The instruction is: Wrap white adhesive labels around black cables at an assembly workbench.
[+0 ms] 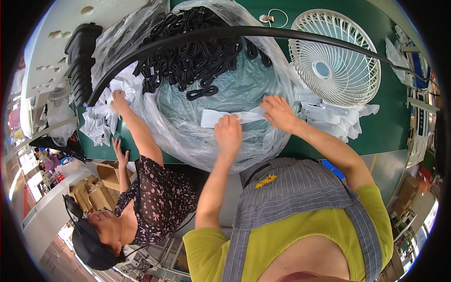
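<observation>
One white strip under left hand, right hand at its end

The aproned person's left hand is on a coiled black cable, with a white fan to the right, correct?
No: the head view shows the left hand on a white packet; the coiled black cable lies apart. The white fan is to the right.

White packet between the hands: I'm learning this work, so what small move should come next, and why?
Probably let the right hand gently draw its end of the white packet straight while the left hand steadies it: the packet's left end lies flat, but it looks creased toward the right.
</observation>
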`<move>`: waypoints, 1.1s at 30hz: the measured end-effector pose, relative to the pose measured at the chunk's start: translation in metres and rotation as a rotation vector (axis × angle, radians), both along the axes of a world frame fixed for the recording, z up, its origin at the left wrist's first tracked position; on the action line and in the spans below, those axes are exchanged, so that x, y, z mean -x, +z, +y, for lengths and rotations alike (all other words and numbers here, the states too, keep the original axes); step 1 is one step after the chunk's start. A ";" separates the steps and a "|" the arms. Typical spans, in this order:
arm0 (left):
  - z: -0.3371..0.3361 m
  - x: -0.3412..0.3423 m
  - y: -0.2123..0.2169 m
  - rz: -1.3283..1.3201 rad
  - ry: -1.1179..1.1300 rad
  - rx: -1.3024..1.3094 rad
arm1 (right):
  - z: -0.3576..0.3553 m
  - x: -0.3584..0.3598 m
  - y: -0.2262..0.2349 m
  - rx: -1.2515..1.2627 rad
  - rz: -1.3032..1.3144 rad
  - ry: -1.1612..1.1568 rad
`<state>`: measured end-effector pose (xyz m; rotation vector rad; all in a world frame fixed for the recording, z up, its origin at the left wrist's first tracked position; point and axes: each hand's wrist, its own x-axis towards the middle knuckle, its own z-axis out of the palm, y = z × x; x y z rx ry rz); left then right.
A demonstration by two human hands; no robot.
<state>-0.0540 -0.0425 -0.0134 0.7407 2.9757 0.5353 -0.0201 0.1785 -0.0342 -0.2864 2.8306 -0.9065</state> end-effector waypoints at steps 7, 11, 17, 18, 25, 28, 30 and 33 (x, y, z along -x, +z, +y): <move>0.045 -0.037 0.021 -0.057 0.027 -0.120 | -0.032 0.134 -0.020 0.158 0.308 -0.317; 0.061 -0.052 0.022 -0.323 -0.020 -0.394 | -0.030 0.159 -0.027 -0.097 0.113 -0.319; 0.062 -0.051 0.003 -0.179 0.062 -0.436 | 0.004 0.077 -0.013 0.109 0.128 -0.363; 0.068 -0.044 -0.001 -0.112 0.043 -0.411 | 0.006 0.058 -0.001 0.181 0.198 -0.353; 0.080 -0.032 -0.046 -0.080 -0.003 -0.203 | 0.039 -0.058 0.056 0.441 0.057 -0.488; 0.073 -0.030 -0.057 -0.061 -0.009 -0.191 | 0.047 -0.080 0.054 0.390 -0.049 -0.497; 0.074 -0.031 -0.052 -0.063 -0.014 -0.192 | 0.052 -0.079 0.052 0.337 -0.009 -0.454; 0.075 -0.034 -0.040 -0.135 0.038 -0.231 | 0.057 -0.071 0.048 0.239 0.049 -0.356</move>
